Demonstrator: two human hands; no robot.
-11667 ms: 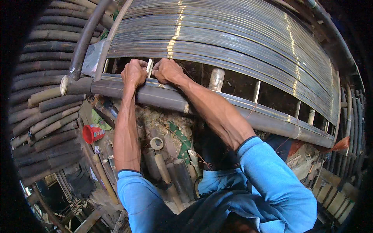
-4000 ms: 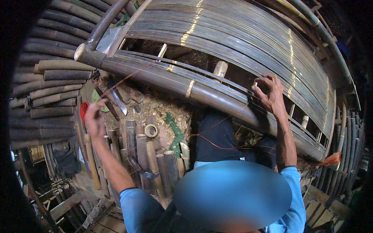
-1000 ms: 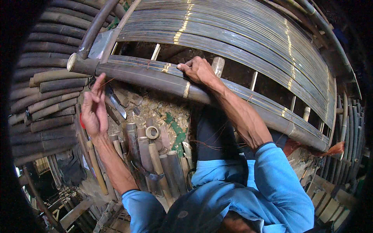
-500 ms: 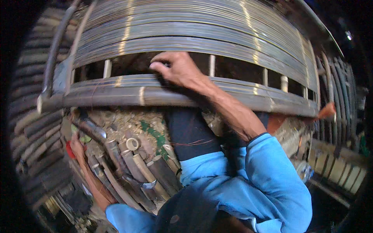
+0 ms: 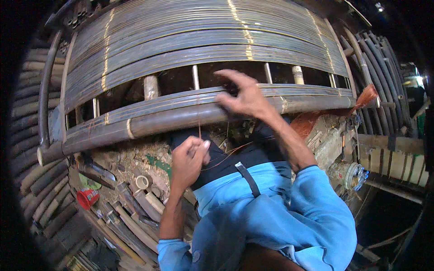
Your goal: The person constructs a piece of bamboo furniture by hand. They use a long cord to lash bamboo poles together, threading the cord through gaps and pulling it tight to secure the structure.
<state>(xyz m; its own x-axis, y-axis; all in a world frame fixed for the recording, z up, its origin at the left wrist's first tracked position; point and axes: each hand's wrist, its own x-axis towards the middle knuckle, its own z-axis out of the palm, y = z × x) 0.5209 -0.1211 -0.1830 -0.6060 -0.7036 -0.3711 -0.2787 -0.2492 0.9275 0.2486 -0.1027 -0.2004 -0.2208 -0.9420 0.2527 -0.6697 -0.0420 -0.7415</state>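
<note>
In front of me is a bamboo frame with a thick dark front pole [image 5: 167, 119] and narrow bamboo slats [image 5: 176, 34] across its top. A gap with pale uprights separates these from a few front slats [image 5: 151, 104]. My left hand [image 5: 189, 158] is closed below the pole, its fingertips pinching a thin reddish cord [image 5: 199, 122] that runs down over the pole. Loose loops of similar cord [image 5: 235, 149] lie over my lap. My right hand [image 5: 244, 95] is slightly blurred over the front slats, thumb and fingers apart, nothing visible between them.
At lower left are a red cup [image 5: 87, 198], a blade [image 5: 103, 170] and several cut bamboo pieces [image 5: 142, 182]. Reddish fibre [image 5: 309, 124] hangs at the pole's right end. A clear jar [image 5: 346, 175] stands right. Bamboo poles [image 5: 384, 77] are stacked on both sides.
My left hand has come from the red cup at lower left to the cord below the pole. My right hand has shifted right and its fingers have spread. The view has turned.
</note>
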